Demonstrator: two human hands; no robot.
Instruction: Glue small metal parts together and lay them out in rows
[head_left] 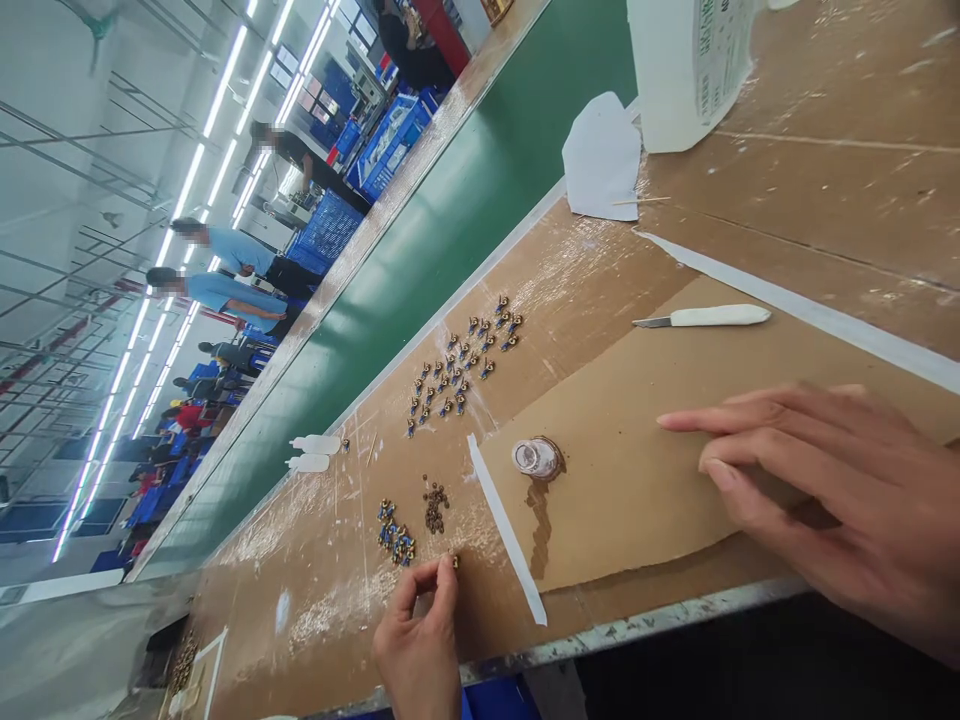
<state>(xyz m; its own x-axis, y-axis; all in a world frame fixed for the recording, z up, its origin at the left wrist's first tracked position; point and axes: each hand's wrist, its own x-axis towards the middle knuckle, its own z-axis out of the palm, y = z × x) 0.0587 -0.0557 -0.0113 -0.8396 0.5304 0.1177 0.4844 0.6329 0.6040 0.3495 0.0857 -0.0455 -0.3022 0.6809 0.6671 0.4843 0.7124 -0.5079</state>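
Observation:
My left hand [422, 625] is closed in a pinch near the table's front edge. At its thumb and index fingertips shows a small brown-gold piece [454, 562], too small to make out in detail. Just beyond lie a cluster of small blue-and-gold pieces [396, 533] and a pile of small round brown pieces [435, 507]. My right hand [832, 490] hovers over the brown cardboard sheet [637, 480], fingers stretched and holding nothing. A small clear cup [535, 458] with whitish contents stands on the sheet, with a wet streak beside it.
A white-handled knife [720, 316] lies at the sheet's far side. Many blue-and-gold pieces [457, 370] stand spread farther out. White bottles [311, 455], a white cloth [602, 160] and a large white jug [690, 75] are on the table [337, 560]. People stand beyond a green surface.

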